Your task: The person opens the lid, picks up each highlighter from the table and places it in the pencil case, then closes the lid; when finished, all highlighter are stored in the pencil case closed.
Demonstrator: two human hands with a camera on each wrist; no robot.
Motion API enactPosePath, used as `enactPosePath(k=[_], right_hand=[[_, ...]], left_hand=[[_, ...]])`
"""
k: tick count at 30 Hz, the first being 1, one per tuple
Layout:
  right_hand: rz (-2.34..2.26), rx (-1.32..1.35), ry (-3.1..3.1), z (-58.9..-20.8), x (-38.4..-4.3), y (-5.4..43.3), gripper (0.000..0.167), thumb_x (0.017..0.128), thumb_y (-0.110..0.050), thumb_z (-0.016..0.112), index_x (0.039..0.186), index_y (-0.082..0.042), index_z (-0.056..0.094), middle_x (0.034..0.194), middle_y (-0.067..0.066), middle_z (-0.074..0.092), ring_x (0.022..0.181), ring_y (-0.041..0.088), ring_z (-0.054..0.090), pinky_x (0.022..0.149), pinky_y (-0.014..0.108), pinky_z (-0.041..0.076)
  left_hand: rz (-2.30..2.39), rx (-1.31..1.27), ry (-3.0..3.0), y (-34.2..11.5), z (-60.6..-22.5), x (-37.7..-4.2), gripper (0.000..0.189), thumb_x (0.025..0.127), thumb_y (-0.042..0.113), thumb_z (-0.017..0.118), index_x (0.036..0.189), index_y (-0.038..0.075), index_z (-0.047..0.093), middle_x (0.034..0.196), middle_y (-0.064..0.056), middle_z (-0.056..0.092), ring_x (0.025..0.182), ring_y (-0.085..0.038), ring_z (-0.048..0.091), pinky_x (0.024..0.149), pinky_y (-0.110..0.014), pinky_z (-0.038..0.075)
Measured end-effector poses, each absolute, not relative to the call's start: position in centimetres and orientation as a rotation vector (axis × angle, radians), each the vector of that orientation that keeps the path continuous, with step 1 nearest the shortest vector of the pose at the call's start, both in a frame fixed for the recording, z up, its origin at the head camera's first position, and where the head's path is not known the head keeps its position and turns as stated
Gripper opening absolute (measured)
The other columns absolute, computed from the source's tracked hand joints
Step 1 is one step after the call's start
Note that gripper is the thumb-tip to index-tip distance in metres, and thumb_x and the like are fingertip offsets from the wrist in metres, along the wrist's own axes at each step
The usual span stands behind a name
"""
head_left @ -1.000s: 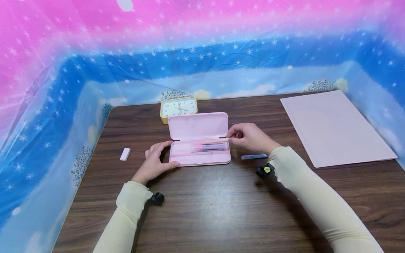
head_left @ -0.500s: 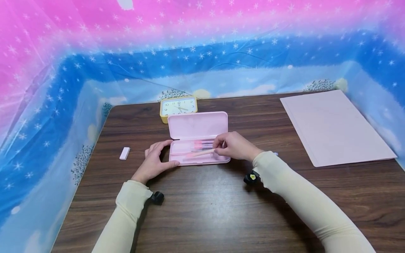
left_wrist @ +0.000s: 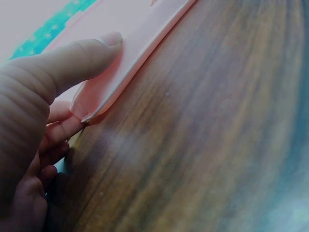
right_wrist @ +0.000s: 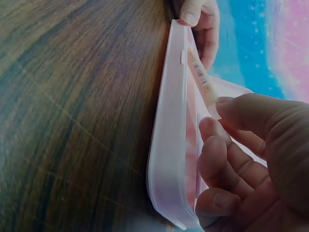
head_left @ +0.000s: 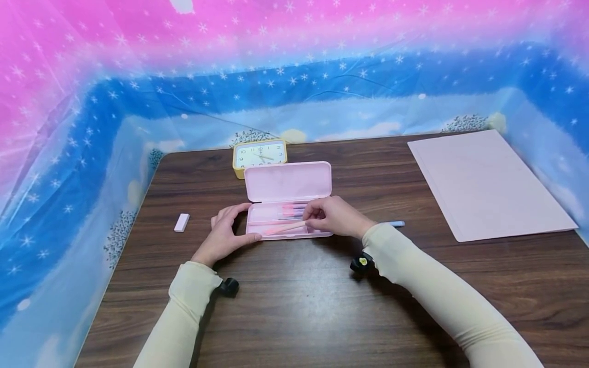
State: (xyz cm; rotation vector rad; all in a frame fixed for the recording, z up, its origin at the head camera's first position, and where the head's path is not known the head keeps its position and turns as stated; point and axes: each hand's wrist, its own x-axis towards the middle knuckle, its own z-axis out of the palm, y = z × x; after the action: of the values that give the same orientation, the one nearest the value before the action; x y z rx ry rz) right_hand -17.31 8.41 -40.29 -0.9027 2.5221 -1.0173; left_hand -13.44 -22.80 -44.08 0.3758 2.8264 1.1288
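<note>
Apparently, the pink oblong case [head_left: 264,213] gripped by the left hand [head_left: 224,234] is part-filled, with a slim cream pen [right_wrist: 203,79] pinched over it by the right hand [head_left: 333,216] and a slim blue pen [head_left: 397,224] left outside.

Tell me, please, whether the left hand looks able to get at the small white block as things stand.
Probably yes: the small white block lies to the left of the left hand, with bare tabletop between, though that hand would likely first have to release the pink case.

Left grip [left_wrist: 31,104] holding a pink case's [left_wrist: 133,55] end, thumb [left_wrist: 79,63] against it, wood-grain table [left_wrist: 193,135]
</note>
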Motion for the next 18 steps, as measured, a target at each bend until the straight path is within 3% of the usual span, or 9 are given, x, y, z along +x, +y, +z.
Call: enactPosePath(k=[18], right_hand=[[-1.105,-0.856,2.480,-40.0,-17.2,10.0,0.008,0.093,-0.012,0.066,0.098,-0.015,0.071,0.082,-0.004,0.070,0.067,0.009,0.056,0.063,0.025,0.048]], left_hand=[[1.133,0.363,2.833,-22.7,-44.2,-13.4,0.083,0.079,0.046,0.081,0.147,0.018,0.043,0.150,-0.011,0.043,0.139,-0.033,0.029,0.110,-0.055,0.014]])
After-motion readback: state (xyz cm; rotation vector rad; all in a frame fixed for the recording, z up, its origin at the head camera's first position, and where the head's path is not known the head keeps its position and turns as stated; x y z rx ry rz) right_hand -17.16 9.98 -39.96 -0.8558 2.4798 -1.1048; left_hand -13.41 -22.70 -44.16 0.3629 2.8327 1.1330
